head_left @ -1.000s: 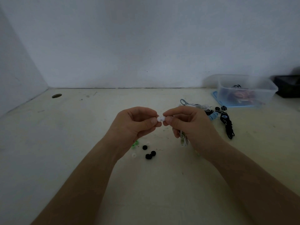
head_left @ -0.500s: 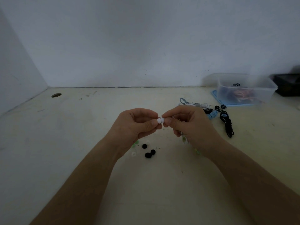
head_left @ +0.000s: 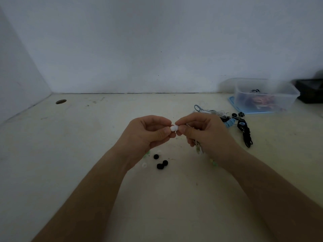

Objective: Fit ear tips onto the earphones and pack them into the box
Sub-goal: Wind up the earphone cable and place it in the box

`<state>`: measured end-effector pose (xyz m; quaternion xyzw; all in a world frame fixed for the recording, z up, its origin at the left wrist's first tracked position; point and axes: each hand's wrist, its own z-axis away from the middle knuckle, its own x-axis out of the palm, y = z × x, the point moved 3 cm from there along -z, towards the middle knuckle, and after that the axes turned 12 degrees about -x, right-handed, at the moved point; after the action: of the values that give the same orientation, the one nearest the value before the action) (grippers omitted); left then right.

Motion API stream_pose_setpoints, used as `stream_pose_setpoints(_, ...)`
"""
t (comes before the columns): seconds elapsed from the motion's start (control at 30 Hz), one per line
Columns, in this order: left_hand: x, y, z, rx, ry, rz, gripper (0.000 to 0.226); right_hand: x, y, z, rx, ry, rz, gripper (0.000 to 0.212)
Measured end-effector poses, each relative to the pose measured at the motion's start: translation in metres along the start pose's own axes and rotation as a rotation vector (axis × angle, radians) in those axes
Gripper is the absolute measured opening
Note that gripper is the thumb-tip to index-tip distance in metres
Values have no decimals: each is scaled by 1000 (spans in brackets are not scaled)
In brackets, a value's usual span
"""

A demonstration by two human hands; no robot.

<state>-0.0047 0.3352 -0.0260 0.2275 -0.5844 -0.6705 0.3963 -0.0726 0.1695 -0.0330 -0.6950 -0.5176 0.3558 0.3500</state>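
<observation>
The table [head_left: 52, 154] has wide free room at the left, up to the wall corner, with one round hole [head_left: 61, 101]. Above the middle, the left hand [head_left: 148, 135] pinches one white ear tip [head_left: 174, 128] in its grip. Three black ear tips [head_left: 161, 163] lie below. The right hand [head_left: 208, 135] has its grip closed on the white earphone cable [head_left: 201, 151]. One clear box [head_left: 265, 97] stands far right. Both hands have hardly moved since before.
</observation>
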Motion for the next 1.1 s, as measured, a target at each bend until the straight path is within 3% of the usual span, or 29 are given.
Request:
stream_pose_setpoints(0.1, 0, 0, 0, 8, -8, 0, 34, -1, 0, 0, 8, 5, -25, 9)
stream_pose_setpoints(0.27, -2, -3, -1, 3, 20, -68, 33, -1, -3, 0, -47, -22, 131, 8)
stream_pose_setpoints(0.43, 0, 1, 0, 21, -2, -31, 37, 0, 2, 0, 1, 0, -19, 10)
stream_pose_setpoints(0.6, 0, 1, 0, 31, 46, -81, 19, 1, 2, 0, 69, 31, -189, 14)
stream_pose_setpoints(0.83, 10, 1, 4, 15, -67, -180, 38, 6, -1, 3, 55, -15, -118, 8)
stream_pose_setpoints(1.1, 4, -1, 0, 81, 42, -273, 16, 6, 0, 6, 80, -14, -40, 17)
